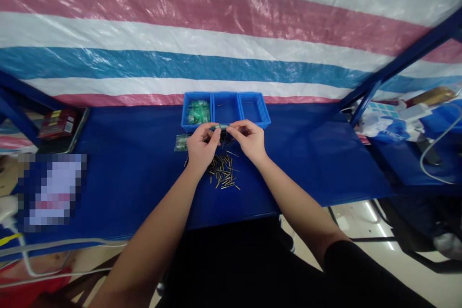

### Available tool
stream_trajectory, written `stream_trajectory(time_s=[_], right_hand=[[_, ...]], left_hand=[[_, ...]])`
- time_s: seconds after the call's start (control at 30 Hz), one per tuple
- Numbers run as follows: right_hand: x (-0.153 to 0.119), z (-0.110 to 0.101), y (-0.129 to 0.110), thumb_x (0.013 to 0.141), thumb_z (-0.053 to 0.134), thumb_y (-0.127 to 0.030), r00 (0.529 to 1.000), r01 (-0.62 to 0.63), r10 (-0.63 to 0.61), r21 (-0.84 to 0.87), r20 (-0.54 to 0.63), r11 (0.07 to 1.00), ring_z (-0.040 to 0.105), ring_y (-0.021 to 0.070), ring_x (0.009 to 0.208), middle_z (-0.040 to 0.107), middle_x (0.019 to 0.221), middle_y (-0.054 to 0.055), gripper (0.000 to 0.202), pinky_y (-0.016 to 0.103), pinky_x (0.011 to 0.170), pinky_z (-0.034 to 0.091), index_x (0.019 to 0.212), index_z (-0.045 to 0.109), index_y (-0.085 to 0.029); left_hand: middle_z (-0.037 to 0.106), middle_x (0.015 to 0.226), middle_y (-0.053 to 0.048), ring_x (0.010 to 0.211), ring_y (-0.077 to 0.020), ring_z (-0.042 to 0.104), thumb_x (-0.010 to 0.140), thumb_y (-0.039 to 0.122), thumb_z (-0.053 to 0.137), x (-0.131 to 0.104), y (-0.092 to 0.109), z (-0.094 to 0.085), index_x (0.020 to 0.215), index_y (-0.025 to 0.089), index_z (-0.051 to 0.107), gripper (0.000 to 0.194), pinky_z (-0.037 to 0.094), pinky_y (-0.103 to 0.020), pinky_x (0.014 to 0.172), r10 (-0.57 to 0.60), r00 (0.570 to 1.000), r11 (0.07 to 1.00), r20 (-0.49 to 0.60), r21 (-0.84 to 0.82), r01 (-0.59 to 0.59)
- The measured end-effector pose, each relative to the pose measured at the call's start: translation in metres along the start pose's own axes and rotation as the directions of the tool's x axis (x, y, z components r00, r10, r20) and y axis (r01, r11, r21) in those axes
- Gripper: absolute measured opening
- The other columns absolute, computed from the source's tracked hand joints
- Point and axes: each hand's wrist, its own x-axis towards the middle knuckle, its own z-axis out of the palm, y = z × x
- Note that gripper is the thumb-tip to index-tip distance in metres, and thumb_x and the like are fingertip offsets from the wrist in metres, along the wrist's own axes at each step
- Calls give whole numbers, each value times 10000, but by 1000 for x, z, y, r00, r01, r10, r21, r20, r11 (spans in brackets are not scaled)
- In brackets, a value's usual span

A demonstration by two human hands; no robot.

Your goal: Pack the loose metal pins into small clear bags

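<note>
My left hand (203,146) and my right hand (250,139) meet in front of the blue bins, fingers pinched on a small greenish plastic packet (221,127) stretched between them. Below them, a loose pile of thin brass and silver metal pins (223,171) lies on the blue table surface (303,163). Small green packets (198,112) fill the left blue bin (185,108). A small clear packet (181,143) rests on the table just left of my left hand. The middle bin (225,109) holds one tiny piece.
The right bin (252,108) adjoins the others. A dark red box (57,124) sits on a tray at the far left, above a pixelated area. White cables (29,269) run along the lower left edge. Plastic bags (391,124) and other items lie beyond the blue frame at right.
</note>
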Motion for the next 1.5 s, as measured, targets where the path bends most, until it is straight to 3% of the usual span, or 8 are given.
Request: stream_trajectory(time_s=[0.27, 0.5, 0.63, 0.8, 1.0, 1.1, 1.37, 1.5], right_hand=[[-3, 4, -6, 759, 857, -436, 996, -78, 79, -31, 39, 996, 627, 115, 695, 745, 901, 22, 313, 285, 587, 467, 955, 739, -222], [-4, 0, -4, 811, 813, -411, 995, 27, -13, -138, 99, 990, 676, 133, 846, 733, 1048, 54, 226, 278, 662, 524, 843, 730, -203], [-5, 1, -1, 832, 784, -430, 987, -9, 34, -159, 157, 987, 687, 140, 831, 747, 1061, 63, 250, 285, 657, 519, 866, 707, -194], [-6, 2, 0, 846, 770, -439, 984, -52, 77, -157, 158, 986, 671, 137, 769, 754, 988, 53, 251, 302, 669, 522, 887, 703, -200], [-6, 1, 1, 858, 767, -441, 985, -30, 57, -167, 162, 986, 658, 136, 751, 749, 960, 47, 245, 314, 701, 541, 886, 705, -205], [-6, 1, 1, 858, 763, -439, 985, -34, 62, -173, 162, 984, 655, 133, 741, 749, 949, 44, 247, 316, 714, 544, 890, 702, -203], [-7, 1, 0, 860, 760, -440, 983, -37, 70, -188, 170, 981, 653, 140, 735, 746, 920, 42, 240, 325, 713, 544, 887, 707, -208], [-7, 1, -1, 867, 756, -424, 980, -35, 72, -194, 183, 980, 651, 137, 719, 740, 895, 40, 228, 327, 719, 544, 880, 701, -203]], left_hand=[[743, 915, -44, 759, -134, 718, 1012, 487, 556, 3, -5, -1, 1110, 238, 693, 300, 580, -269, 674, 46, 998, 965, 51, -260, -31], [720, 910, -32, 739, -114, 658, 876, 339, 745, 2, -1, 1, 988, 212, 705, 175, 548, -235, 659, 85, 996, 994, -30, -74, -87], [705, 892, -18, 724, -111, 670, 899, 313, 710, 11, -3, -7, 996, 197, 689, 153, 552, -245, 700, 111, 977, 994, -183, 44, -105], [703, 951, -21, 806, -119, 645, 916, 288, 687, 28, -11, -28, 1054, 197, 685, 165, 521, -257, 800, 105, 906, 978, -411, 209, -18], [719, 983, -76, 1001, -248, 603, 936, 325, 660, 33, -18, -37, 1096, 228, 736, 202, 458, -433, 993, 175, 939, 879, -295, 477, -14], [693, 1053, -109, 1134, -330, 529, 930, 337, 649, 33, -19, -34, 1053, 242, 769, 197, 373, -560, 1070, 192, 920, 818, -342, 574, 42], [624, 1334, -112, 1281, -398, 444, 926, 298, 635, 35, -31, -32, 1022, 257, 777, 176, 275, -654, 1122, 103, 941, 840, -323, 535, 92], [572, 1461, -106, 1345, -405, 402, 950, 381, 623, 34, -26, -35, 1165, 275, 744, 269, 235, -659, 1141, 94, 951, 825, -296, 557, 92]])
